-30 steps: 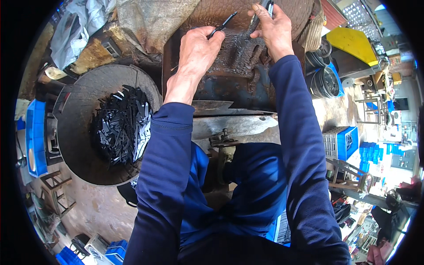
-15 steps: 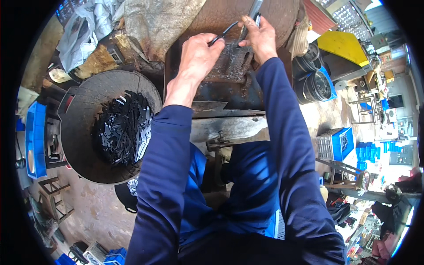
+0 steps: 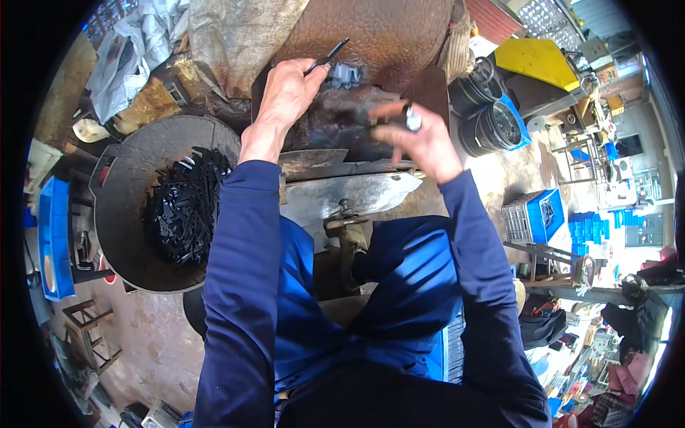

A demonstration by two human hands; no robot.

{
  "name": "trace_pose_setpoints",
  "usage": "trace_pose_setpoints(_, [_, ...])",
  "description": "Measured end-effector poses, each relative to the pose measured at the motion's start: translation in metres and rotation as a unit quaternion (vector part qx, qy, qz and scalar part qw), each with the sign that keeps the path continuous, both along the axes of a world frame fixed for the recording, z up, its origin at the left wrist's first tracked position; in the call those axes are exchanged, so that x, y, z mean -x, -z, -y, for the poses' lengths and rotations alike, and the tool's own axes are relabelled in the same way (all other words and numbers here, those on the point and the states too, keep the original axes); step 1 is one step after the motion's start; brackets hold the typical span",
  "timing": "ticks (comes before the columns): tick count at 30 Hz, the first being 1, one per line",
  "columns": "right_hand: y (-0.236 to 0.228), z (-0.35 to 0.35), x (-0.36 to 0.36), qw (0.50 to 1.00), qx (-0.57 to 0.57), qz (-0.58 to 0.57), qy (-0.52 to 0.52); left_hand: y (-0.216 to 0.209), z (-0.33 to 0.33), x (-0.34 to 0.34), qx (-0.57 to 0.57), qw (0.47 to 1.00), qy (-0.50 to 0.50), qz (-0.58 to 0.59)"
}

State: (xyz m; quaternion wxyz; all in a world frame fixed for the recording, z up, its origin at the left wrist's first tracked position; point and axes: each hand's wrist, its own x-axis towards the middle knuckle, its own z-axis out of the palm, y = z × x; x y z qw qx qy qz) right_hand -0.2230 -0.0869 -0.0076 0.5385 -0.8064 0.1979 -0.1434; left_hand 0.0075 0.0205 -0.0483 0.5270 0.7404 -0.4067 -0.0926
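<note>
My left hand (image 3: 289,93) is closed on a thin black metal strip (image 3: 330,55) that points up and away to the right. Lower and to the right, my right hand (image 3: 427,139) is smeared by motion; its fingers are curled around a dark thing with a shiny metal end (image 3: 412,118), whose kind I cannot make out. Between and beyond my hands lies a wet, rusty brown work surface (image 3: 399,43) with a shiny grey metal block (image 3: 346,75) on it. To the left, a wide round basin (image 3: 118,235) holds a heap of similar black strips (image 3: 185,207).
A pale board (image 3: 349,194) edges the work surface, above my knees. Black buckets (image 3: 492,128) stand at the right beside a yellow panel (image 3: 535,63). Farther right is a blue and grey crate (image 3: 535,216). Sacking (image 3: 239,39) hangs at the far left; a wooden stool (image 3: 89,328) stands behind the basin.
My right hand has dropped down toward me, and the long grey bar it held upright no longer shows clearly. My left hand has shifted slightly left with the black strip. The whole view has shifted slightly.
</note>
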Motion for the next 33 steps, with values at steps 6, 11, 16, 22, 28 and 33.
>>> trace_pose_setpoints(6, [0.042,-0.023,0.046,0.945,0.288,0.048,-0.144,0.011,0.003,0.006,-0.117,0.988,0.032,0.100])
trace_pose_setpoints(11, [0.053,-0.022,0.050,0.937,0.292,0.054,-0.181,0.026,0.003,0.006,-0.205,0.963,0.121,0.124])
trace_pose_setpoints(16, [0.027,-0.013,0.033,0.993,0.038,-0.061,-0.098,0.041,0.007,-0.005,-0.242,0.955,0.141,0.094])
trace_pose_setpoints(22, [0.026,-0.001,0.001,0.971,-0.201,0.025,0.129,0.036,0.018,-0.005,-0.168,0.977,0.123,0.053])
trace_pose_setpoints(28, [0.020,0.003,-0.018,0.916,-0.304,0.161,0.205,0.005,0.021,0.024,-0.074,0.973,0.176,-0.130])
trace_pose_setpoints(33, [0.020,-0.002,-0.028,0.916,-0.289,0.200,0.194,-0.013,0.016,0.045,-0.070,0.940,0.193,-0.272])
